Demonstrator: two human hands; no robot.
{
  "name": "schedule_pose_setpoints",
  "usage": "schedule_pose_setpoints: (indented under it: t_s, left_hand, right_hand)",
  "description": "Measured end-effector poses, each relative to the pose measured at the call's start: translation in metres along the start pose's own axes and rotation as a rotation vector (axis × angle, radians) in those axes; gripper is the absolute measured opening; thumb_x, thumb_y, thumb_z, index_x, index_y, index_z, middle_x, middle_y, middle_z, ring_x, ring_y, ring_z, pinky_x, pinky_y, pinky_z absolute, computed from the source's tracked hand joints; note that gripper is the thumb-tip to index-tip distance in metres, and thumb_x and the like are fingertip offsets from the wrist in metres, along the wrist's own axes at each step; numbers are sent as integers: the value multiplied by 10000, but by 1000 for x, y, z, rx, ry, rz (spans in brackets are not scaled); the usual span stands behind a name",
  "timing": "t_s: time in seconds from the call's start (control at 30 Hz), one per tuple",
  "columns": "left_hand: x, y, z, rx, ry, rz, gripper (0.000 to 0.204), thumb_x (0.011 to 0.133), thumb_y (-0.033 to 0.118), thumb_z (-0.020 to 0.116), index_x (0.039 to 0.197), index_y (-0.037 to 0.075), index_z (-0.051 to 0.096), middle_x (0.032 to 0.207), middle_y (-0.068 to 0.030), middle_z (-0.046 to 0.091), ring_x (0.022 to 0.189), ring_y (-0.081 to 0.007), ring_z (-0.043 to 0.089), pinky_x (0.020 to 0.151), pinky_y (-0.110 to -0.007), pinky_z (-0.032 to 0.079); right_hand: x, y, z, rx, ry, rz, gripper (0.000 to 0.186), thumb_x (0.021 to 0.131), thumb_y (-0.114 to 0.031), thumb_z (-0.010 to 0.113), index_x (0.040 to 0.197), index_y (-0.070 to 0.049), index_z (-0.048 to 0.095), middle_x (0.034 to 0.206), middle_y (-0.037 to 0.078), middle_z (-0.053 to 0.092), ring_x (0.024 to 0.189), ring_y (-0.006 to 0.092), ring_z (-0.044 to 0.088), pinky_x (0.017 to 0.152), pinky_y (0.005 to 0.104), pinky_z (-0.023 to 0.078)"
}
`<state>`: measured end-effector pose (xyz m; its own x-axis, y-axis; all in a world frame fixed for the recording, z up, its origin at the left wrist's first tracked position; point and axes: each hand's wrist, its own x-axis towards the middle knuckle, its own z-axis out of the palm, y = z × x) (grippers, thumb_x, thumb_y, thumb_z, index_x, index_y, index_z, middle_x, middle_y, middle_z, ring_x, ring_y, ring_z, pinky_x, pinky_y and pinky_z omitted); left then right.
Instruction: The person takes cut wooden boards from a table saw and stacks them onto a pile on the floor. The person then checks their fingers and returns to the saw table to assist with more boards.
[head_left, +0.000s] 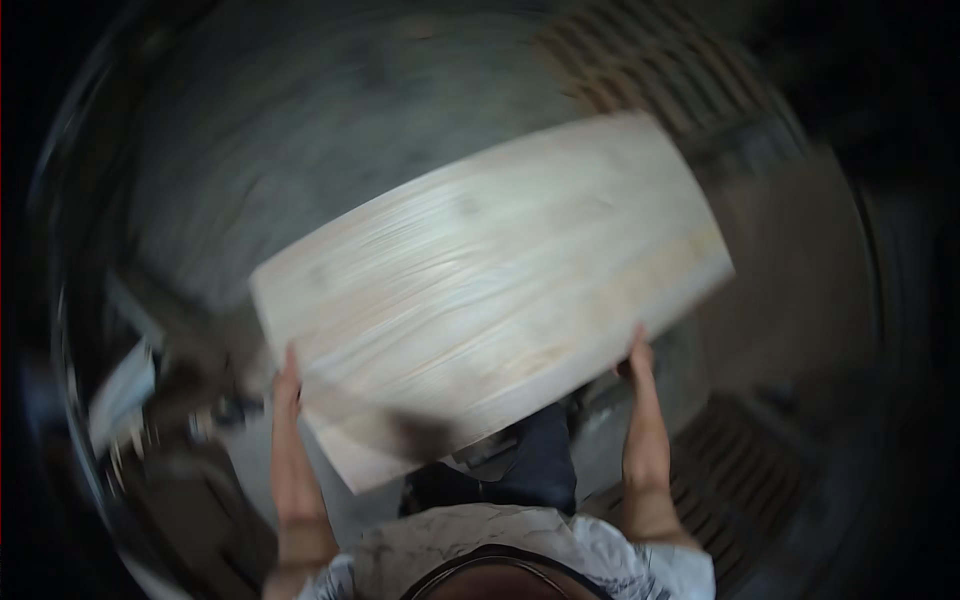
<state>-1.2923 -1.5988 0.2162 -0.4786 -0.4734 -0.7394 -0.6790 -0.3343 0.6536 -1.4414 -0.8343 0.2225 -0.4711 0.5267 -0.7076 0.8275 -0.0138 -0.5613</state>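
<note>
A large pale wooden board [480,270] with visible grain is held out in front of my body, tilted so its right end lies farther away. My left hand [287,385] grips its left end, thumb pointing up along the edge. On the near long edge, toward the right, my right hand [636,357] has hold of it, thumb on top and the other fingers mostly hidden beneath. A dark blurred shadow or stain falls on the near left part of the board. The picture is smeared by motion.
Grey floor [230,190] stretches beyond the board. A slatted wooden rack or pallet [650,60] lies at the far right, another slatted piece [740,470] at the near right. A flat brown surface [790,270] stands between them. Blurred clutter [130,400] fills the left side.
</note>
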Motion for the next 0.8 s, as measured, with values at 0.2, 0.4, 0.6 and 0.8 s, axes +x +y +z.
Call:
schedule_pose_setpoints:
  t_s: [0.2, 0.4, 0.6, 0.8]
  left_hand:
    - [-31, 23, 28, 188, 210, 74, 889, 937, 657, 614, 1417, -86, 528, 1410, -230, 601, 1335, -342, 553, 1107, -393, 423]
    - [-32, 28, 25, 201, 157, 53, 982, 915, 702, 610, 1448, -111, 468, 1439, -240, 566, 1335, -347, 545, 1103, -431, 433]
    - [-11, 15, 10, -111, -156, -145, 971, 887, 705, 650, 1468, -51, 459, 1415, -182, 590, 1284, -287, 593, 1080, -416, 489]
    - [-11, 25, 18, -137, -237, -124, 921, 940, 725, 539, 1532, 31, 411, 1503, -145, 526, 1360, -296, 531, 1125, -464, 443]
  right_hand:
    - [-17, -35, -14, -309, 54, -134, 856, 915, -766, 532, 1153, 43, 681, 938, 139, 741, 732, 300, 716, 529, 420, 548]
    - [-25, -32, -5, 309, -323, -31, 788, 1023, -679, 393, 1595, -140, 328, 1626, 85, 372, 1464, 327, 377, 1196, 511, 308]
    - [-51, -7, 5, 401, -311, 56, 742, 1018, -591, 456, 1576, -119, 325, 1602, 109, 388, 1469, 330, 379, 1198, 563, 301]
    - [-137, 51, 61, 435, -359, 79, 668, 924, -670, 605, 1354, -160, 578, 1087, 10, 682, 862, 174, 627, 814, 437, 517]
